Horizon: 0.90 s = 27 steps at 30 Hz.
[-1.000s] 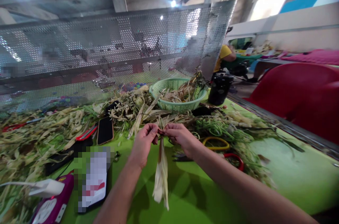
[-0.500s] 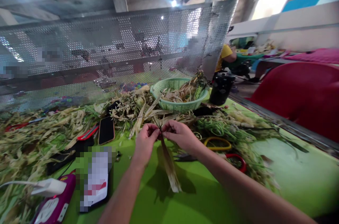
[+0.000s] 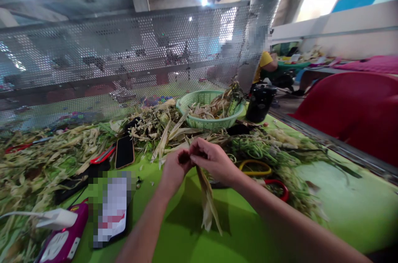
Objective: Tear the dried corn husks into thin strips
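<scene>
Both hands meet above the middle of the green table, fingers pinched together. My left hand [image 3: 177,167] and my right hand [image 3: 213,159] are closed on the upper end of a dried corn husk [image 3: 205,196]. The husk hangs down from under the fingers toward me, its pale lower end parted into two strips. The gripped end is hidden by the fingers. Just right of the husk lie scissors, whose yellow handle [image 3: 255,167] and red handle [image 3: 281,188] show past my right forearm.
Behind the hands stands a light green basket [image 3: 214,123] of dried husks, with a black canister [image 3: 261,103] beside it. Husk piles [image 3: 62,143] cover the left side. Two phones and a purple power bank [image 3: 66,234] lie at left. A perforated metal screen [image 3: 124,64] closes the back.
The hands have drawn closer and the right one now covers the husk's top. The husk has turned, and its lower end has swung slightly right and spread into two strips.
</scene>
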### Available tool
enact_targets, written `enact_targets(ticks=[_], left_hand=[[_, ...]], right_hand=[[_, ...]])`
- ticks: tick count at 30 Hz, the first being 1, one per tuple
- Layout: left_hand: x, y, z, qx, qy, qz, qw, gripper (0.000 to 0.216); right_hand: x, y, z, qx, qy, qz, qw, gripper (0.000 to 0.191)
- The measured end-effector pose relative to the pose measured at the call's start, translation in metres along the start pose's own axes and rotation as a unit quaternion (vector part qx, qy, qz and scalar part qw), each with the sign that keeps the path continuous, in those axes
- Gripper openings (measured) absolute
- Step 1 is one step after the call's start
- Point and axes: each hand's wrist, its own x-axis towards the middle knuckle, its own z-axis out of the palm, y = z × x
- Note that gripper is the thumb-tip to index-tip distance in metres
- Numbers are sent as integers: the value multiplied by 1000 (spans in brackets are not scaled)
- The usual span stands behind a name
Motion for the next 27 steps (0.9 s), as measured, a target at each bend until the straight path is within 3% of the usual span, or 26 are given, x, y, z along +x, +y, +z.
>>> enact_targets(ticks=[3,9,15,21,27], left_hand=[[0,-4,-1,-41,-18,15,999,23],[-2,1,-2,-49,16,-24,998,20],[-2,5,-4,-69,14,-28,997,21],[-3,2,-6,-84,16,-33,996,17],[-2,3,-6,-123,57,-66,989,18]], right_hand=[[-3,-8,-3,-35,0,-22,999,7],[2,-10,-17,-115,109,-77,984,13],[10,0,-18,-108,25,-44,993,15],[10,8,-14,-133,29,-27,990,12],[9,4,-13,-164,24,-47,985,8]])
